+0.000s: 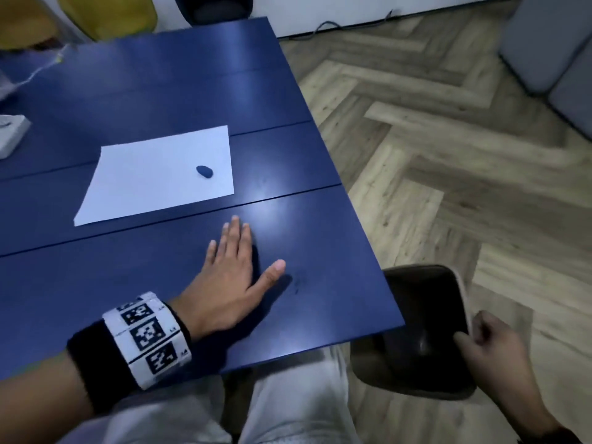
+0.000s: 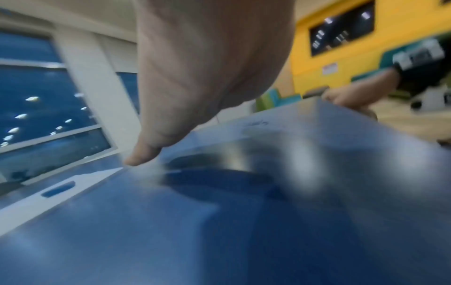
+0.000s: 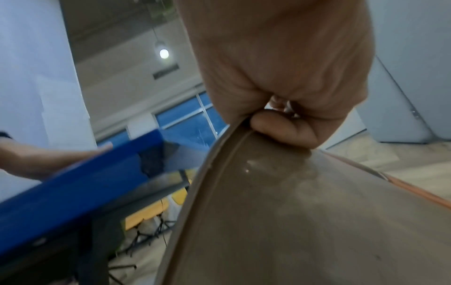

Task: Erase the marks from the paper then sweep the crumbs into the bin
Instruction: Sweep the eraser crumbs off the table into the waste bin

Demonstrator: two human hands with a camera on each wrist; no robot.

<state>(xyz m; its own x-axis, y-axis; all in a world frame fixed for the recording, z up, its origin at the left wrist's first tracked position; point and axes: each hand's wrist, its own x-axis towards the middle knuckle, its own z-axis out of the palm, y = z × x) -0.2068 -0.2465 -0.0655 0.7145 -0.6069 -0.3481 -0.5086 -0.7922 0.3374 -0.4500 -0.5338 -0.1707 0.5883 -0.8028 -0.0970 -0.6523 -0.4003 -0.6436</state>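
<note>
Left hand [image 1: 231, 277] flat on the blue table [image 1: 179, 91], fingers straight, holding nothing. Right hand [image 1: 499, 350] pinches the brown bin [image 1: 423, 318] rim below the table corner. Eraser [image 1: 204, 171] sits on the paper [image 1: 144, 177].

Glossy smooth blue table [image 1: 179, 91], matt white paper [image 1: 150, 174], shiny brown plastic bin [image 3: 292, 212], wood-grain herringbone floor [image 1: 448, 155], black cloth wristband [image 1: 96, 363].

Blue table [image 1: 166, 78] carries white paper [image 1: 153, 174] and, apparently, left hand [image 1: 229, 277].
</note>
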